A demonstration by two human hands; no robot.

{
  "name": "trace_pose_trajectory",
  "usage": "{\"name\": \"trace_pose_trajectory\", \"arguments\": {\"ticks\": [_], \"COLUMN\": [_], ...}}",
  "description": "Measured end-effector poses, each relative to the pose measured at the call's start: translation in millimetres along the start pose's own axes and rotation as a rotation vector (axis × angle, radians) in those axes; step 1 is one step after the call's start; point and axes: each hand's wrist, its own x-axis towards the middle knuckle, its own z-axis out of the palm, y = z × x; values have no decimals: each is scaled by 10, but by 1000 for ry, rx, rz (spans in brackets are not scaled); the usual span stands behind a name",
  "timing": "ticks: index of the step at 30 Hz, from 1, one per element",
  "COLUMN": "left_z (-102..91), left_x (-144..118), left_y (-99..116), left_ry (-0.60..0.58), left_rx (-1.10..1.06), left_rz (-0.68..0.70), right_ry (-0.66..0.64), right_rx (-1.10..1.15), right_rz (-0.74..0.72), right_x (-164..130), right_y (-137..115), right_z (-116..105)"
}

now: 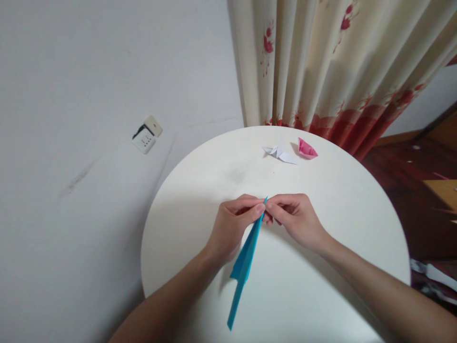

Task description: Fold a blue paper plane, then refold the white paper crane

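A folded blue sheet of paper is held above the table, its narrow pointed end away from me and its wider folded end hanging toward me. My left hand pinches it near the tip, thumb on top. From the other side, the thumb and fingers of my right hand pinch the same tip. The two hands meet there, fingertips touching or nearly so. Some fingers are hidden behind the paper and thumbs.
A white paper crane and a pink paper boat rest at the far side of the round white table. A wall with a socket stands at left. A patterned curtain hangs behind.
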Motion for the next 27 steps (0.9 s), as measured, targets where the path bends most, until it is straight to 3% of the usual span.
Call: {"name": "trace_pose_trajectory", "arguments": {"ticks": [6,19,23,27], "left_z": [-6,-6,22,39], "left_x": [6,-3,-4,-11], "left_y": [-8,-35,-44,-53], "left_ry": [-21,81,144,176], "left_rx": [-80,104,164,174], "left_rz": [-89,-3,65,40], "right_ry": [10,5,5,44], "right_rx": [-30,-460,-523,-482], "right_rz": [9,-124,-155,-99], "right_x": [-21,-91,-101,-93], "right_y": [27,-70,-61,-42], "right_z": [9,18,29,41]}}
